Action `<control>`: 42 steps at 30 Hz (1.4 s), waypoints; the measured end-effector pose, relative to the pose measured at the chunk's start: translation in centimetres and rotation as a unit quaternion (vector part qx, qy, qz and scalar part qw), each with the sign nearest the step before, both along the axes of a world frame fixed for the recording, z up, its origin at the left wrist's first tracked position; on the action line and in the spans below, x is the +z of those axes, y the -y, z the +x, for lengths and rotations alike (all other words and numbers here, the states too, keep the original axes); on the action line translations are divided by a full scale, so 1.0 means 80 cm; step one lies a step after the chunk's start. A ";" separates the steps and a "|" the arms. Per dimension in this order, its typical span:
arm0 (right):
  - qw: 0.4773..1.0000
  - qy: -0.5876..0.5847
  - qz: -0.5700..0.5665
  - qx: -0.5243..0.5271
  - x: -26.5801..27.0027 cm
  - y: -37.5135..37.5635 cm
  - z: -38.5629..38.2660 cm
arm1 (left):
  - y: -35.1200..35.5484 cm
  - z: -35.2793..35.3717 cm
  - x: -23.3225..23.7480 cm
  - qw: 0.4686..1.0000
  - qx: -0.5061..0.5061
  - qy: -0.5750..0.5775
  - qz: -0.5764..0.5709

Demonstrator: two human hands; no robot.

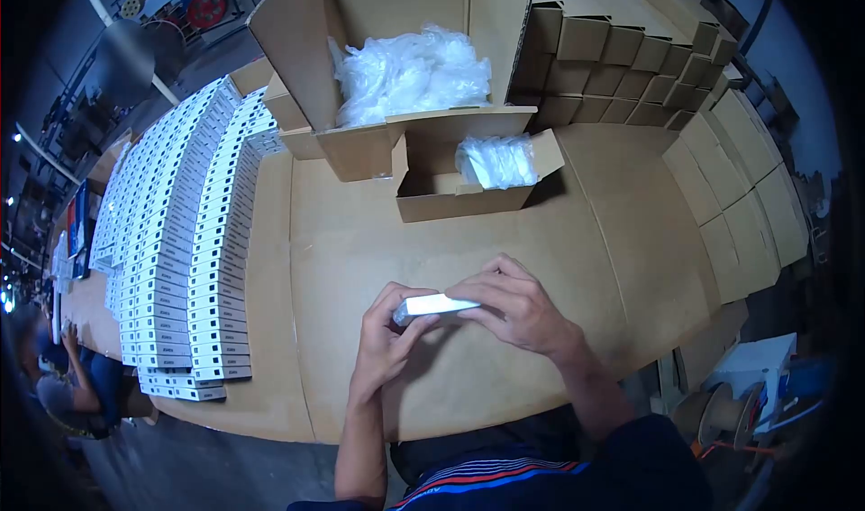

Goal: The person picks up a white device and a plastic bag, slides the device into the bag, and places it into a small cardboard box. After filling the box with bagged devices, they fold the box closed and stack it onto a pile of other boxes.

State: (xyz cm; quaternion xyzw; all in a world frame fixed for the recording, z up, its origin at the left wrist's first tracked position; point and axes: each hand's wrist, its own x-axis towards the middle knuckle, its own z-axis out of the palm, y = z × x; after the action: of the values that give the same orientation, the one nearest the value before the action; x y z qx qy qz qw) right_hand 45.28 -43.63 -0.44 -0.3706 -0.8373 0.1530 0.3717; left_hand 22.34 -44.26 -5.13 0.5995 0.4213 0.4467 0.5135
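Above the middle of the cardboard-covered table, a small flat white box (440, 305) is held between both hands. My left hand (386, 335) grips its left end with thumb and fingers, where some clear plastic film seems to show. At the other end, my right hand (521, 305) closes on the box, its fingers over the top and hiding that part. Beyond the hands stands a small open brown carton (464, 206), with a bundle of clear plastic-wrapped pieces (497, 161) at its right side.
Long stacked rows of small white boxes (176, 241) fill the left side. A large open carton (360, 155) at the back holds crumpled clear plastic (410, 74). Brown cartons (595, 42) are piled back right, more (739, 196) at the right edge. Another person (77, 385) sits far left.
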 end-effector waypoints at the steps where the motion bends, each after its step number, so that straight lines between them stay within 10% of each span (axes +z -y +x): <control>1: 0.999 0.034 0.001 0.022 0.002 -0.002 0.007 | -0.003 -0.001 0.002 1.000 -0.009 -0.008 0.001; 5: 0.992 0.107 -0.019 0.066 0.030 -0.019 0.028 | -0.022 0.000 0.004 0.997 -0.052 -0.017 -0.049; 13: 0.968 -0.133 0.079 -0.199 0.047 -0.083 0.016 | -0.105 0.037 0.032 0.878 0.046 -0.301 0.368; 30: 0.946 -0.074 0.084 -0.306 -0.016 -0.133 -0.027 | -0.143 0.058 0.003 0.759 -0.008 -0.486 0.433; 42: 0.902 0.089 0.015 -0.422 -0.039 -0.153 -0.036 | -0.148 0.049 -0.007 0.779 -0.028 -0.459 0.427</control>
State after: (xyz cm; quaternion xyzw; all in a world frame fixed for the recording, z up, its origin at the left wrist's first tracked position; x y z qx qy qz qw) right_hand 42.36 -31.36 -3.57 -0.6959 -0.6344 -0.0641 0.3304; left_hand 26.27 -32.38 -5.71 0.9029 0.3558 0.2383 -0.0366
